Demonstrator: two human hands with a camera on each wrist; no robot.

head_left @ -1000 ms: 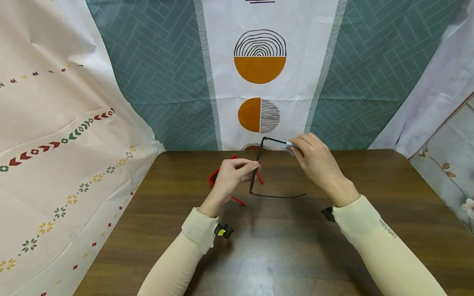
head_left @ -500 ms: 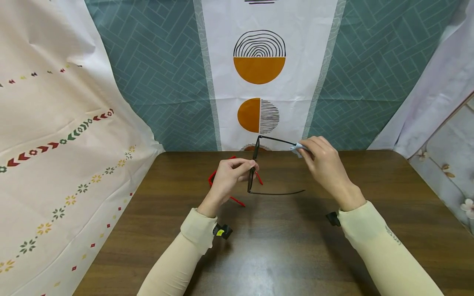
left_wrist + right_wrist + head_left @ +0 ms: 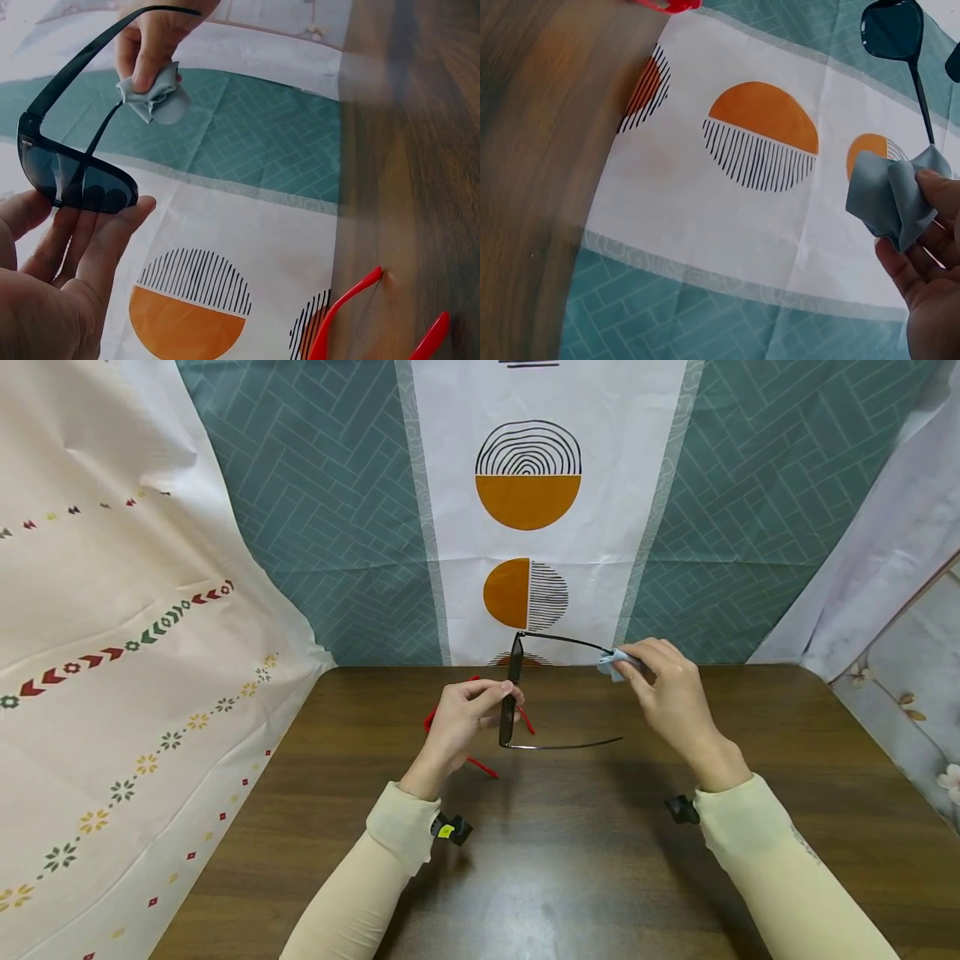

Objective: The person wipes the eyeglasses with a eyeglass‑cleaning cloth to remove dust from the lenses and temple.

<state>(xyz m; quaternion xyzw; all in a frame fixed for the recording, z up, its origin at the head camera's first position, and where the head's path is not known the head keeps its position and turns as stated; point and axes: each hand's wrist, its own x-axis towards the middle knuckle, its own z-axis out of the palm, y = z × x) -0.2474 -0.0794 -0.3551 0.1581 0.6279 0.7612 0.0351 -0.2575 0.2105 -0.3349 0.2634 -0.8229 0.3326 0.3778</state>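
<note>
Black sunglasses [image 3: 507, 714] are held up over the table, temples unfolded and reaching to the right. My left hand [image 3: 468, 718] pinches the front frame near its middle, fingertips at the lens edge in the left wrist view. A light blue-grey cloth [image 3: 889, 195] is bunched between the thumb and fingers of my right hand [image 3: 667, 702], folded around the end of the farther temple [image 3: 566, 641]. The nearer temple [image 3: 566, 747] hangs free. In the left wrist view, the dark lens [image 3: 105, 187] shows fingers through it.
Behind my left hand, red-framed glasses [image 3: 480, 767] lie on the brown wooden table [image 3: 555, 877], partly hidden by the hand. A patterned teal and white cloth [image 3: 337, 510] hangs along the back edge, with a cream cloth [image 3: 150, 677] at the left.
My right hand has slid the cloth rightward along the farther temple toward its end. The sunglasses have turned a little in my left hand, which stays nearly in place.
</note>
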